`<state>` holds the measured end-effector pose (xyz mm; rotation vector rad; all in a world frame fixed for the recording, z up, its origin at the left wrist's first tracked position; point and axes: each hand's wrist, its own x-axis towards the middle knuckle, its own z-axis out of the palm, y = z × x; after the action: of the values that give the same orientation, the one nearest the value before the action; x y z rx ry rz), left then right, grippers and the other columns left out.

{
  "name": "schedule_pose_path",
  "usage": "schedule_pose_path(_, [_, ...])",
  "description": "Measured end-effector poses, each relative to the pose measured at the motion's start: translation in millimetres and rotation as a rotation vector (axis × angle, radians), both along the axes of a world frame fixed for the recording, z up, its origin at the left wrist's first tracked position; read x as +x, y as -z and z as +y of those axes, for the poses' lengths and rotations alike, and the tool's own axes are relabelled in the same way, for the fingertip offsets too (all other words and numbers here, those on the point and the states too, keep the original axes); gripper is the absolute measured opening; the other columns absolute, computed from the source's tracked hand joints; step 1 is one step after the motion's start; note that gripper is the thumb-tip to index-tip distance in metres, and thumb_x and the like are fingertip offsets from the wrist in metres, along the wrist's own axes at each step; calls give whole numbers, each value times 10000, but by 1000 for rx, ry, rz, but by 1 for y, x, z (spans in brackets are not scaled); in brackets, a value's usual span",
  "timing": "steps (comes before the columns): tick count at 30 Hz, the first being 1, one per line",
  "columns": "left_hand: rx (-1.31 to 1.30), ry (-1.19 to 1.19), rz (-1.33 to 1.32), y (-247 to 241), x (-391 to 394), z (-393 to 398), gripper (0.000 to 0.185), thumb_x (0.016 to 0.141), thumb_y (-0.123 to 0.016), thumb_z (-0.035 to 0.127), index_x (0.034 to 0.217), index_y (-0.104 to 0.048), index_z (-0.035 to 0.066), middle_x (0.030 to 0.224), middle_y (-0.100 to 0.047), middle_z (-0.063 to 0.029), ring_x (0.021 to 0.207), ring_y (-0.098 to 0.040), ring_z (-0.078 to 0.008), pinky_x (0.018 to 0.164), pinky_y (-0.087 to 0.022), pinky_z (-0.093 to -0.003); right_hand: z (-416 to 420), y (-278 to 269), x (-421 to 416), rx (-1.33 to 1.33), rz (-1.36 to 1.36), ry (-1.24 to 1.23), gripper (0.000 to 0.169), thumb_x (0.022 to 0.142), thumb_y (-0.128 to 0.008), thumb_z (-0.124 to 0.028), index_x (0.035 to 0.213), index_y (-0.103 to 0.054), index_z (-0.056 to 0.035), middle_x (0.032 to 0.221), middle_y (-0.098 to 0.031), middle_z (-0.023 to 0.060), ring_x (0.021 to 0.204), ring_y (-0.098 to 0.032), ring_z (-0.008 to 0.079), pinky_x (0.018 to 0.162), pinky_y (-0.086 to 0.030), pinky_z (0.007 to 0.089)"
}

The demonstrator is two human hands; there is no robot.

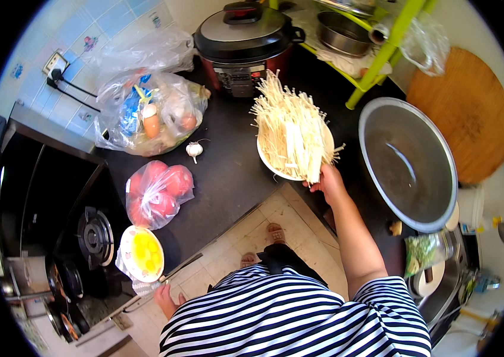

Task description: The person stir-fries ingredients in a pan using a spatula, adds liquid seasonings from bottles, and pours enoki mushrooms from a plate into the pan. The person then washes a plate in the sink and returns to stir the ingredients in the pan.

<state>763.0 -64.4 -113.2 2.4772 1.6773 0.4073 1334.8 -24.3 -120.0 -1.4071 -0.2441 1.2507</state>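
My right hand (327,182) grips the near right rim of a white plate (266,161) heaped with enoki mushrooms (294,129). The plate is over the dark countertop (225,178), near its inner corner; I cannot tell if it rests there. Down by the counter's front edge, my left hand (167,300) shows nothing in its grasp, its thumb apart from the fingers. Just beyond it sits a bowl (159,272) of raw eggs (146,252) on a pale cloth (141,288). A knotted clear bag of tomatoes (158,194) lies behind the bowl, with a garlic bulb (194,150) farther back.
A plastic bag (145,120) containing eggs stands near an electric pressure cooker (245,49). To the right are a large metal basin (408,165), a round wooden board (461,116), a green rack (388,58) and a sink (446,285). A gas burner (96,236) lies left.
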Motion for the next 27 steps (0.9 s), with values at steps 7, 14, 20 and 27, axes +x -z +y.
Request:
schedule_pose_path(7, [-54, 205, -175, -57, 121, 22, 399, 683, -624, -5, 1074, -543, 6, 1081, -553, -168, 1033, -521, -350, 915, -414, -422, -1, 26, 4, 190, -40, 28, 344, 872, -468, -264, 967, -604, 37, 725, -635, 125, 518, -582, 181, 399, -452, 286])
schedule_pose_path(14, [-30, 56, -238, -58, 95, -21, 351, 688, -627, -11, 1033, -570, 12, 1041, -575, -155, 991, -543, -344, 871, -441, -409, -35, 49, 5, 165, 6, 67, 378, 831, -491, -147, 1174, -498, 15, 1000, -603, 99, 800, -602, 172, 645, -490, 293])
schedule_pose_path(20, [-10, -102, -339, -35, 40, -98, 327, 697, -650, 5, 1018, -594, 26, 1034, -583, -139, 983, -553, -323, 843, -455, -390, -43, -14, -64, 207, -123, -113, 205, 861, -500, -159, 1017, -548, -35, 762, -560, 12, 600, -497, 100, 482, -359, 233])
schedule_pose_path(27, [-34, -269, -381, -109, -66, -194, 287, 719, -674, 50, 997, -601, 44, 1020, -594, -116, 962, -562, -309, 809, -471, -370, -74, -138, -220, 149, -14, -430, 327, 876, -472, -149, 1127, -515, 57, 897, -622, 126, 684, -604, 189, 463, -460, 289])
